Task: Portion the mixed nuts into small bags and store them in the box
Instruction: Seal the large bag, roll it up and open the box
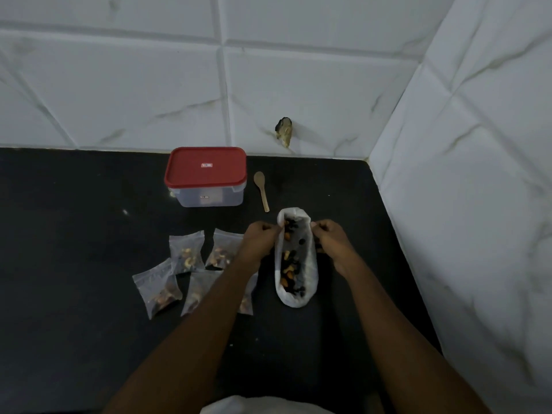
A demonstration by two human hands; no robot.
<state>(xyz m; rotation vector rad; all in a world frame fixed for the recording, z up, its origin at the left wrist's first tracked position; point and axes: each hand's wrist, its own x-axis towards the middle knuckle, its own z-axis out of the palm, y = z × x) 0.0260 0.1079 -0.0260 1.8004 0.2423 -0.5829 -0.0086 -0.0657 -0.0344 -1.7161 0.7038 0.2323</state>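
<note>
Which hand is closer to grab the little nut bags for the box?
Left, probably. The left hand sits right beside the little bags, and the box stands on that side too. The right hand is across the big white bag, which both hands pinch open.

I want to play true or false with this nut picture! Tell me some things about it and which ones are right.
1. The box has its red lid on. True.
2. The spoon lies inside the box. False: it lies on the counter, just right of the box.
3. The left hand and the right hand both pinch the rim of the big bag. True.
4. The small bags are empty. False: each one that shows clearly has nuts in it.
5. The big bag has nuts inside. True.
</note>
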